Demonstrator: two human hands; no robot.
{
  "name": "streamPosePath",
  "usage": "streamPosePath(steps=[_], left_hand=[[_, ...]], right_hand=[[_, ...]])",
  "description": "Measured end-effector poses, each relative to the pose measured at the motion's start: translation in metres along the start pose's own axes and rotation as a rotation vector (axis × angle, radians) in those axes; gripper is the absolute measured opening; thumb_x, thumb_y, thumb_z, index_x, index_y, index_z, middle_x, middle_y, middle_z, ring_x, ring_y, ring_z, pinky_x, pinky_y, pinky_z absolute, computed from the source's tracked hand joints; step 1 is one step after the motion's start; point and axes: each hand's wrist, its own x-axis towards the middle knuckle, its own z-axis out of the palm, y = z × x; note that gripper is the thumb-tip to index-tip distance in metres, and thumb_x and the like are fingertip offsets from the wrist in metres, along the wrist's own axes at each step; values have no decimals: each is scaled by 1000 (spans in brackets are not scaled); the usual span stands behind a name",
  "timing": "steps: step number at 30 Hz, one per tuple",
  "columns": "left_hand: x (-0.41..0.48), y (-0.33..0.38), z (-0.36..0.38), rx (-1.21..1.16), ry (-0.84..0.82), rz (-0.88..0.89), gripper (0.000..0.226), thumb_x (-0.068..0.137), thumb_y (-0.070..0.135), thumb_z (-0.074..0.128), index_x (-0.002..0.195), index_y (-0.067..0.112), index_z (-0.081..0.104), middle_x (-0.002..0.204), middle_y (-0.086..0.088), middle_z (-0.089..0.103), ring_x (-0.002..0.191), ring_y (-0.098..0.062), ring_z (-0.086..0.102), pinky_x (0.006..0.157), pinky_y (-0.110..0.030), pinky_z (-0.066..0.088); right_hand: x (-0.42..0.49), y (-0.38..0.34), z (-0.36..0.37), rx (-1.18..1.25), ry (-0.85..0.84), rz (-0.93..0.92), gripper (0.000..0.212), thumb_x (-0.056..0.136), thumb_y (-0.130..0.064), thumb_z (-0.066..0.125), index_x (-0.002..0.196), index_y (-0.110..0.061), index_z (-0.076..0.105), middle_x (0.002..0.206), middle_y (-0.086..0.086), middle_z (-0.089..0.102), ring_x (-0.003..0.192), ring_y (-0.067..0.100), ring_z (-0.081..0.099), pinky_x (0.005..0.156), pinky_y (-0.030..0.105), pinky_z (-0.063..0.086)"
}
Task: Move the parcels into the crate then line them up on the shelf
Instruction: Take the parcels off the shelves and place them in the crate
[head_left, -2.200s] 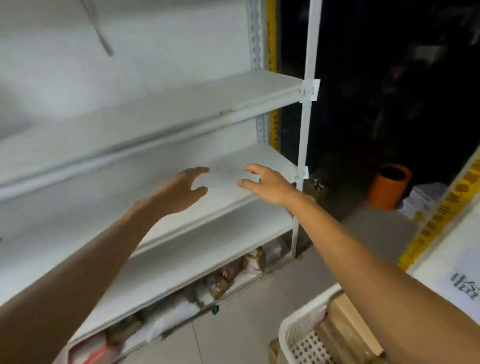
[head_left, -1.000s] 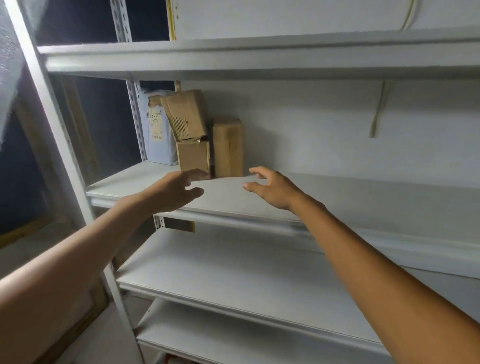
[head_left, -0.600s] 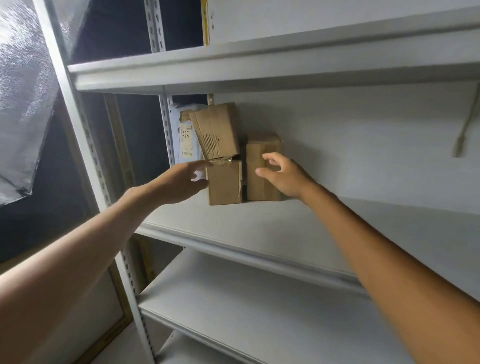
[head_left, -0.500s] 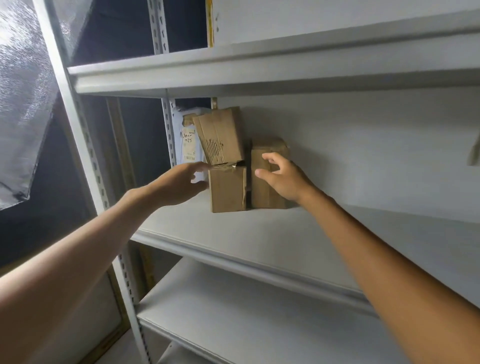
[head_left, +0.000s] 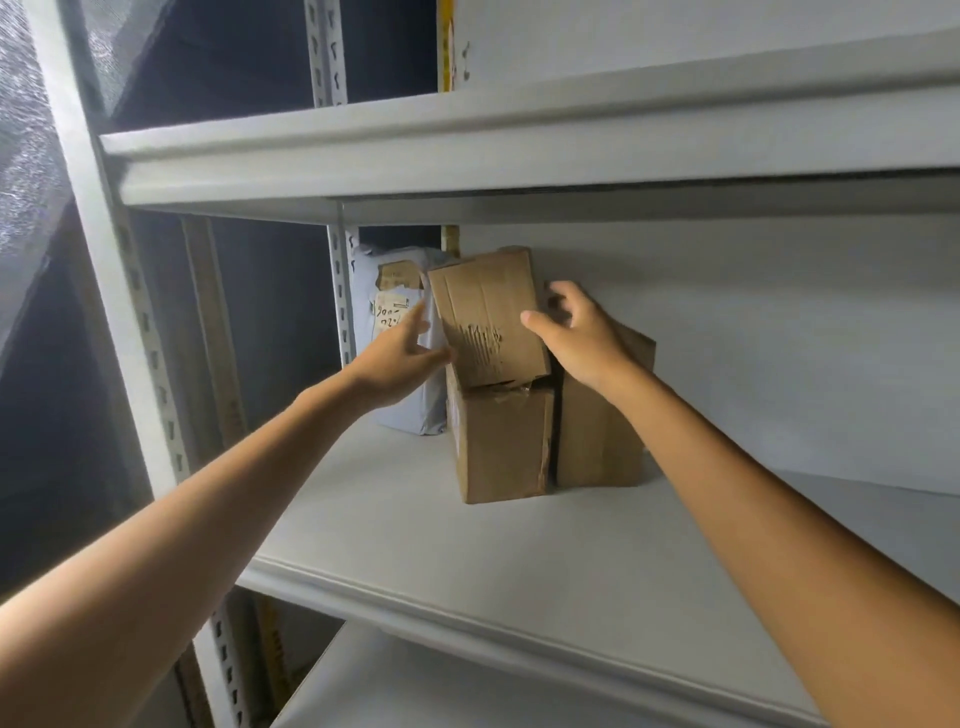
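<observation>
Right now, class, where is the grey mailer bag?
Head view: the grey plastic mailer bag stands at the white shelf's left end, behind the left hand, beside the brown cardboard boxes.

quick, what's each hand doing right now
left hand: open, fingers against the left edge of the tilted top cardboard box.
right hand: gripping that box's right edge.
</observation>
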Motion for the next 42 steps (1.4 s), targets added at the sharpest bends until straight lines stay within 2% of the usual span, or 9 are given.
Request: streamPosePath(steps=[4, 9, 13, 16, 18, 23, 30, 39, 42], left_hand=[[21, -14, -4, -134, -26, 32, 63, 97, 22, 50, 151, 17, 17, 149, -10, 37, 132, -27, 43, 108, -41, 36], [36, -24, 4, -275, -64, 104, 67, 93, 27, 56, 149, 15, 20, 149, -11, 37, 131, -25, 43, 108, -48, 37], [45, -32, 11, -424, -75, 97, 76, 89, 21, 62, 150, 18, 17, 142, -11, 44, 126, -28, 48, 100, -44, 47], [45, -35, 15, -533, -63, 121, 67, 90, 14, 61, 146, 19, 26, 121, 0, 55, 109, -19, 58, 73, -24, 56], [45, -33, 17, -563, -51, 153, 58, 91, 10, 58, 142, 19, 33, 114, 4, 57, 103, -15, 59, 76, -27, 56], [44, -27, 13, -610, -15, 223, 66, 90, 11, 60, 148, 20, 28, 141, -6, 46, 97, -12, 63, 73, -19, 57], [24, -29, 18, -582, 20, 230, 72, 87, 18, 66, 149, 26, 29, 149, -4, 40, 119, -20, 55, 87, -32, 54], [-48, 10, 29, -468, 189, 335, 70, 86, 23, 68, 145, 32, 33, 146, 12, 39, 120, -6, 43, 73, -10, 37], [-77, 24, 39, -501, 199, 334, 66, 85, 17, 69, 139, 33, 35, 134, 23, 42, 115, -1, 46, 65, -4, 46]], right_hand=[[12, -8, 16, -13, 26, 45, 64, 96, -40, 53, 149, -14, 27, 149, 3, 39, 131, 19, 42, 90, 26, 31], [22, -10, 27, -6, 57, 91, 46, 94, -42, 55, 132, -17, 45, 118, -6, 52, 105, 10, 50, 79, 24, 36], [23, -12, 31, 13, 55, 140, 71, 91, -58, 50, 147, -19, 31, 141, -6, 43, 132, 15, 38, 101, 34, 34], [22, -20, 35, 50, 86, 156, 70, 91, -64, 41, 146, -22, 34, 151, 1, 38, 136, 23, 37, 99, 35, 32], [19, -26, 38, 86, 104, 181, 72, 92, -63, 38, 149, -21, 29, 154, 4, 32, 139, 24, 34, 102, 37, 31], [7, -41, 37, 159, 211, 143, 66, 96, -51, 44, 151, -20, 24, 154, 2, 33, 137, 21, 34, 95, 28, 29], [-24, -40, 26, 216, 180, 135, 62, 98, -50, 40, 150, -21, 25, 154, 0, 31, 134, 14, 34, 90, 25, 24], [-75, -30, -8, 330, 253, 63, 13, 98, -48, 41, 105, -41, 49, 97, -32, 47, 88, -16, 45, 70, 6, 32], [-92, -24, -22, 373, 221, 78, 19, 97, -56, 36, 91, -43, 49, 105, -17, 50, 90, -10, 47, 80, 14, 36]])
